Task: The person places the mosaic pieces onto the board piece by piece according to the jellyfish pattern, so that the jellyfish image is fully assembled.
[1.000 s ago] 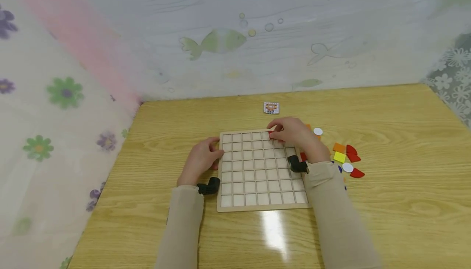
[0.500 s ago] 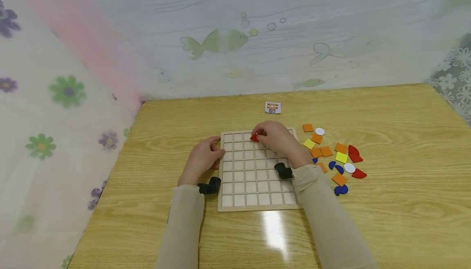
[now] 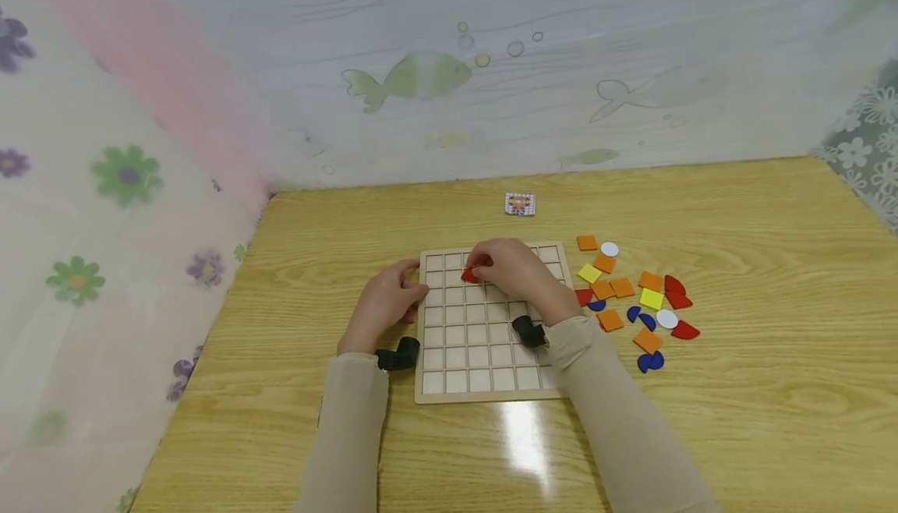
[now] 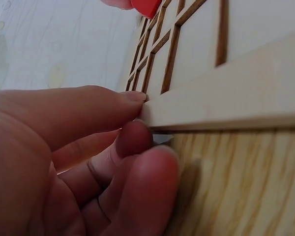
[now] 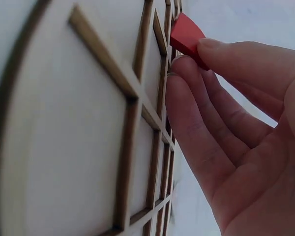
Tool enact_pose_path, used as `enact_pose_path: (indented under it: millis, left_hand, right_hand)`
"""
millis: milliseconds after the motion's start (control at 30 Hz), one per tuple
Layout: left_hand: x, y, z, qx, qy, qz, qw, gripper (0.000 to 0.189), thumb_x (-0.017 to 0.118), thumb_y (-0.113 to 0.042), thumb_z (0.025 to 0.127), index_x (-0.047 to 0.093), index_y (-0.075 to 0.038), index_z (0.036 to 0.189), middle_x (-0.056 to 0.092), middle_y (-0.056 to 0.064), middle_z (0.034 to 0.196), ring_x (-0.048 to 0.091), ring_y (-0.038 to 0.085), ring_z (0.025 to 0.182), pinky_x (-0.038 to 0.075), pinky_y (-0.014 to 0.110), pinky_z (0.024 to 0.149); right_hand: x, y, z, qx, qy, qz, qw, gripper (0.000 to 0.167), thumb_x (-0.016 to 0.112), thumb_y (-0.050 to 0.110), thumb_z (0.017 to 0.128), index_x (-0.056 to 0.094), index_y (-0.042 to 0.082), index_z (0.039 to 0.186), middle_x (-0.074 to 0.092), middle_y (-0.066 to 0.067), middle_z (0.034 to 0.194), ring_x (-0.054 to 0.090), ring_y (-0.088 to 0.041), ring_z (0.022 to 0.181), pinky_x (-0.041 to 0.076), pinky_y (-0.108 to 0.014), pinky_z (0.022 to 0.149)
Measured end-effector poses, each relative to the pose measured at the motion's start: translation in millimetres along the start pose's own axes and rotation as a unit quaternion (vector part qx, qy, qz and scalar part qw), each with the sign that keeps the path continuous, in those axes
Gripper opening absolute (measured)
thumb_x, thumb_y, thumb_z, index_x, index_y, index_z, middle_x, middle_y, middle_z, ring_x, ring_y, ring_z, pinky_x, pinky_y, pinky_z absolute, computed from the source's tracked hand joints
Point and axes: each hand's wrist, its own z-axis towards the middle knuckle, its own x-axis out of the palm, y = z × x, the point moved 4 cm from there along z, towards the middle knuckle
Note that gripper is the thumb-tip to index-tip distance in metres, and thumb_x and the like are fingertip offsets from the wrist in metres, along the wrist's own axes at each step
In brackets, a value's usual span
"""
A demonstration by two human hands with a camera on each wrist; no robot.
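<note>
A wooden grid board (image 3: 449,398) with square cells lies on the table. Over its upper left part, my right hand (image 3: 515,270) pinches a red fan-shaped tile (image 3: 468,274) between thumb and fingers. The right wrist view shows the red tile (image 5: 188,39) held at the fingertips, close to the grid's ridges. At the board's left edge, my left hand (image 3: 383,295) holds the frame. In the left wrist view, the thumb touches the frame's (image 4: 226,101) edge, and the other fingers curl beside and below it.
Right of the board lie scattered tiles: several orange squares (image 3: 621,288), yellow squares (image 3: 652,299), white ovals (image 3: 667,319), blue half-rounds (image 3: 655,360) and red fan shapes (image 3: 685,330). A small printed pattern card (image 3: 520,204) lies behind the board. A patterned wall covering borders the table's back.
My right hand has moved left over the board with the red tile, from the upper right cells to the upper left ones. My left hand stays at the edge.
</note>
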Motion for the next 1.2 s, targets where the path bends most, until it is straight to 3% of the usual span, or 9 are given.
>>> enact_pose_path:
  millis: [1200]
  left_hand:
    - [0.2, 0.7, 2.1, 0.004, -0.007, 0.025, 0.9997, 0.050, 0.058, -0.027, 0.086, 0.041, -0.019, 0.133, 0.059, 0.002, 0.072, 0.054, 0.017, 0.050, 0.042, 0.028, 0.048]
  right_hand:
    - [13, 24, 13.2, -0.058, 0.004, -0.053, 0.9969, 0.017, 0.059, 0.007, 0.084, 0.071, 0.014, 0.094, 0.062, 0.002, 0.090, 0.052, -0.016, 0.090, 0.042, -0.030, 0.079]
